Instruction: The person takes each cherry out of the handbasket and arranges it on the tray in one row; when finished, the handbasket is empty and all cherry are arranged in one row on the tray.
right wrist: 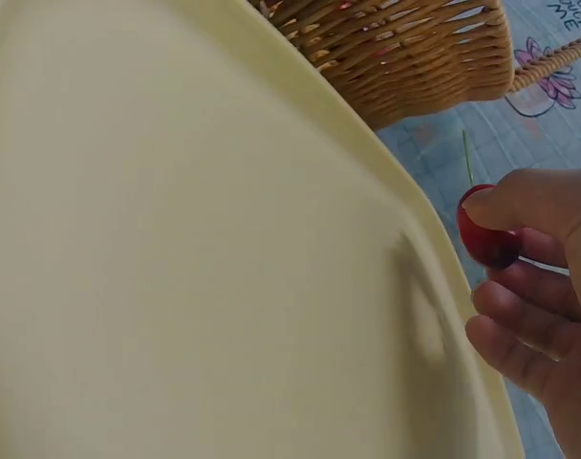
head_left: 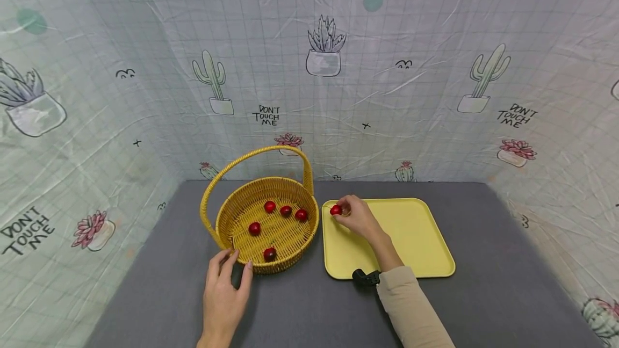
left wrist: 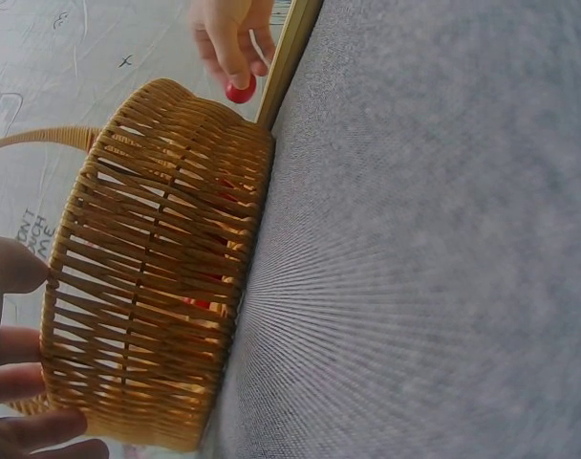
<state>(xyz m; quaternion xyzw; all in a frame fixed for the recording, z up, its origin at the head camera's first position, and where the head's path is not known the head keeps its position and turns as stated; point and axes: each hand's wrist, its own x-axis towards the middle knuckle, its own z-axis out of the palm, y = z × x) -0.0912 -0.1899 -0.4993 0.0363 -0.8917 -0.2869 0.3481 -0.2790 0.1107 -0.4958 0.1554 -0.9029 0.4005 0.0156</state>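
A yellow wicker basket (head_left: 278, 268) with a tall arched handle stands on the grey table, with several red cherries (head_left: 254, 229) lying inside. My left hand (head_left: 225, 294) rests its spread fingertips at the basket's near left rim. Between thumb and fingers, my right hand (head_left: 360, 218) pinches a red cherry (right wrist: 486, 229) with a thin green stem. That cherry is held above the far left corner of a yellow tray (head_left: 401, 238). In the left wrist view, the woven basket side (left wrist: 157, 268) hides most of the cherries.
The tray lies close to the right of the basket, its raised rim (right wrist: 443, 229) turned up all around. A cloth backdrop (head_left: 367, 85) printed with cacti hangs behind and beside the grey table (head_left: 159, 283). My right wrist wears a black strap (head_left: 366, 277).
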